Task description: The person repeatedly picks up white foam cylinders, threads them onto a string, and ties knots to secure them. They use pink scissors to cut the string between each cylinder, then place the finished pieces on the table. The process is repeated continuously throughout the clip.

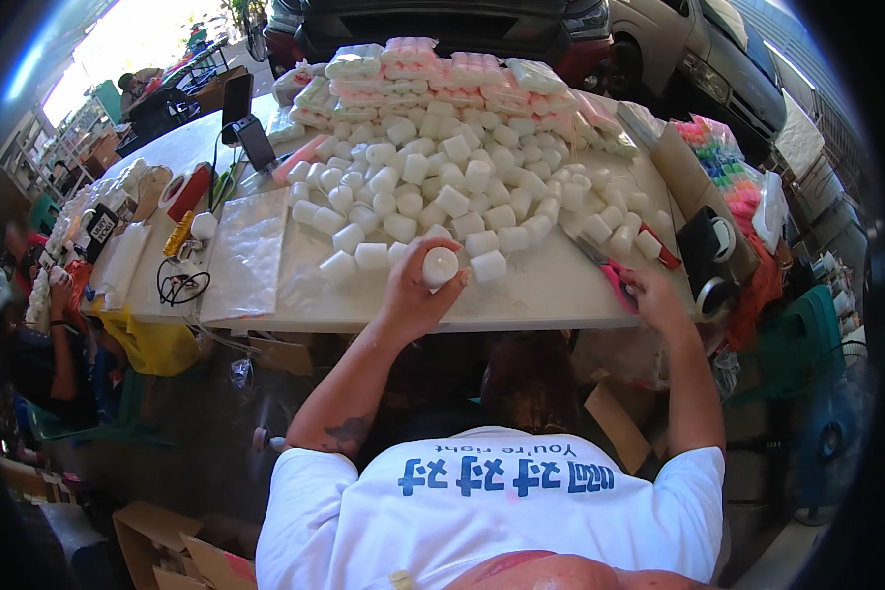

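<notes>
My left hand is closed round a short white candle, its round end tilted up, just above the table's front edge. A big heap of similar white candles spreads over the table beyond it, the nearest ones close to my fingers. My right hand grips the pink handles of a pair of scissors at the front right. The blades point away and left, toward the heap. Part of the handle is hidden by my fingers.
Wrapped packs are stacked behind the heap. Flat clear plastic bags lie left, beside a black cable. A cardboard box and a black cylindrical device stand right. Another person's arm shows far left.
</notes>
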A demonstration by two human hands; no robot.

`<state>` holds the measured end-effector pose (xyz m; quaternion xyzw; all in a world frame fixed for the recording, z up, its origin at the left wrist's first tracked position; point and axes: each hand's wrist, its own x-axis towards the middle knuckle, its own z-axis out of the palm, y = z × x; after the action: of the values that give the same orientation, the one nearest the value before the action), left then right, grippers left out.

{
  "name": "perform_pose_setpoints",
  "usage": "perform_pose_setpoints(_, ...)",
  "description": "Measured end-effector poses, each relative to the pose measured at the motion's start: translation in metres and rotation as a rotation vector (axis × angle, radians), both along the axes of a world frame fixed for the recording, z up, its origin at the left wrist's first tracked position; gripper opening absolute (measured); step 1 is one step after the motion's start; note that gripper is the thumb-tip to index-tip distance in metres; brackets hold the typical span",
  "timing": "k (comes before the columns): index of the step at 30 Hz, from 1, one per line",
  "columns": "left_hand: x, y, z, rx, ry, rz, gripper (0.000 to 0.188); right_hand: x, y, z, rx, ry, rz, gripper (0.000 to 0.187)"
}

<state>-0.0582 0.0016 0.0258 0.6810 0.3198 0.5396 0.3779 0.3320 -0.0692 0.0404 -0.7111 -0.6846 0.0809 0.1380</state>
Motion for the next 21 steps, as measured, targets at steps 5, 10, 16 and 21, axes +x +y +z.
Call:
perform_pose_setpoints(5,0.002,-0.004,0.004,0.066,0.083,0.051,0.027,-0.007,0.001,0.019,-0.174,-0.042,-0.101,0.050)
perform_pose_setpoints(10,0.001,-0.009,0.008,0.165,0.188,0.140,0.027,-0.029,-0.003,0.020,-0.258,-0.185,-0.079,0.051)
perform_pose_setpoints(16,0.004,-0.012,0.008,0.217,0.206,0.159,0.028,-0.021,-0.001,0.017,-0.378,-0.114,0.002,0.056)
perform_pose_setpoints(21,0.003,-0.013,0.008,0.167,0.188,0.187,0.031,-0.027,-0.019,0.018,-0.429,0.924,-0.054,0.065)
